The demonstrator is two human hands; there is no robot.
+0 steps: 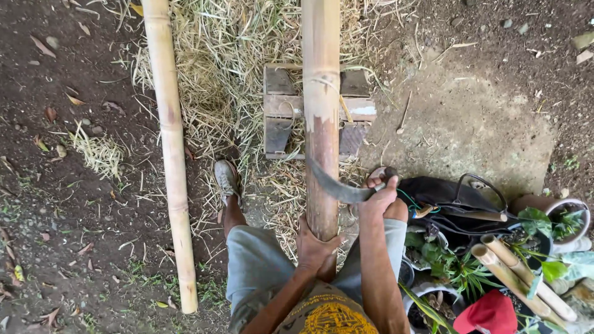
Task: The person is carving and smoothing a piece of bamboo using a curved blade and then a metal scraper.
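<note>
At far left we see a long pale bamboo pole lying on the dirt. Near centre, our left hand wraps closed around the thick tan bamboo trunk, which rests on a small wooden crate. Just right, our right hand grips a curved dark steel knife, blade touching the trunk.

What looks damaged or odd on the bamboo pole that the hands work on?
The bamboo pole has its skin scraped away below the wooden block, showing darker brown; the curved blade rests there.
</note>
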